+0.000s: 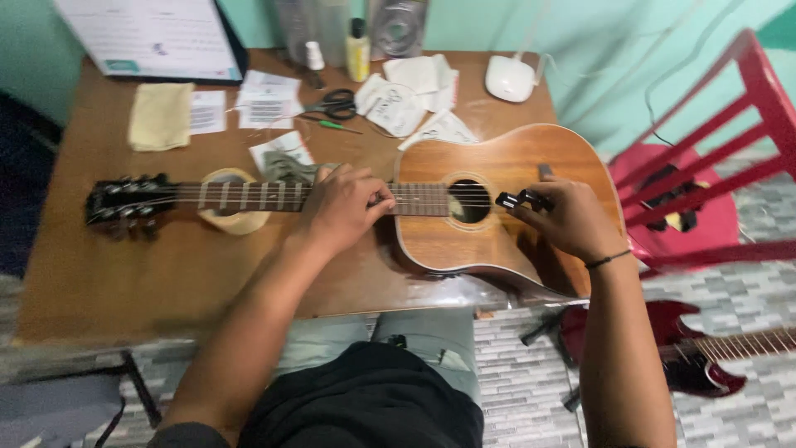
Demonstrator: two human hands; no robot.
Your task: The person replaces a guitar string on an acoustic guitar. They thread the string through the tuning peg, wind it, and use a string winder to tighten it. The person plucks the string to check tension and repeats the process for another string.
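Acoustic guitar (497,162) lying flat on wooden table (99,282), left hand (344,207) curled over its neck, fingertips pressing the strings, right hand (568,217) pinching a small black tool (521,200) beside the soundhole (469,202), scissors (334,104) beyond the left hand, red electric guitar (705,353) below the right forearm.

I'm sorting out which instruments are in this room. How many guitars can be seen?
2. An acoustic guitar lies flat on the wooden table under both hands. A red electric guitar sits low on the tiled floor at right, partly cut off by the frame edge.
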